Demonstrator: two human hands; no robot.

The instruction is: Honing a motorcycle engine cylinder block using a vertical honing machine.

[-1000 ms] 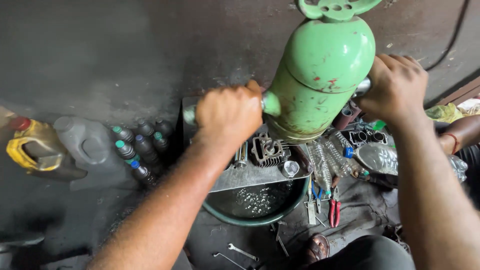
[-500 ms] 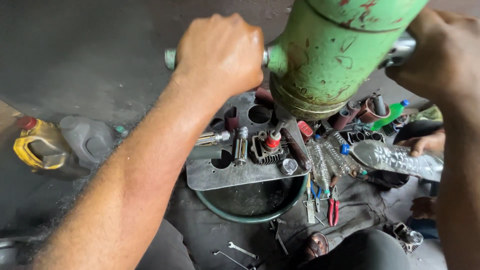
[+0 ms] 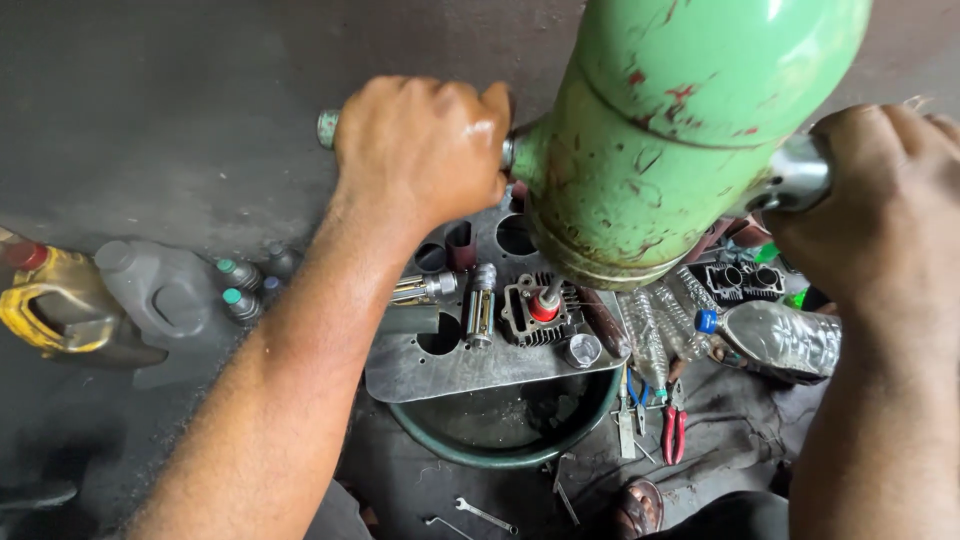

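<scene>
A chipped, pale-green metal cylinder [image 3: 690,130] hangs above the perforated steel plate [image 3: 440,360]. The left hand [image 3: 425,150] and right hand [image 3: 880,215] each grip a side handle.

green tank [image 3: 690,130]: top cut off by upper frame edge; its body hides the plate [image 3: 440,365] area behind it. left hand [image 3: 425,150] covers most of the handle bar, only the end cap shows. right hand [image 3: 880,215] wraps the chrome handle [image 3: 800,175], grip hidden. yellow can [image 3: 45,305] clipped at left edge. basin [image 3: 500,455] contents too dark to tell.
</scene>
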